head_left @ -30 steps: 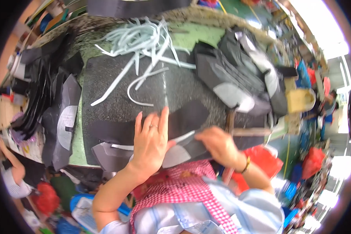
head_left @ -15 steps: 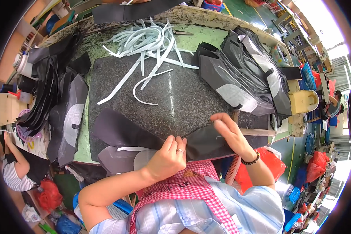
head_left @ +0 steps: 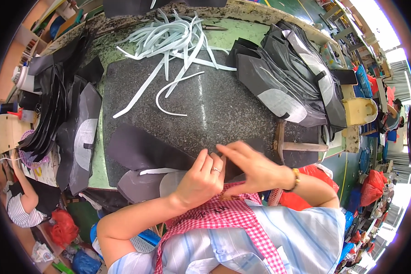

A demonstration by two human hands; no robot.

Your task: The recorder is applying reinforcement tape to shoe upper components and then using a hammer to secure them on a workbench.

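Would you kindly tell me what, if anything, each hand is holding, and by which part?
The left hand holds the dark piece near its middle; whether the right hand grips anything cannot be told.

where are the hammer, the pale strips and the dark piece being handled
Hammer (head_left: 303, 146): head view, on its handle
Pale strips (head_left: 186, 40): head view, on the middle of the tangled heap
Dark piece (head_left: 146, 147): head view, on its broad left flap

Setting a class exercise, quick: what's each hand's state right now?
Left hand: closed, pinching the dark piece.
Right hand: open; contact with the piece unclear.
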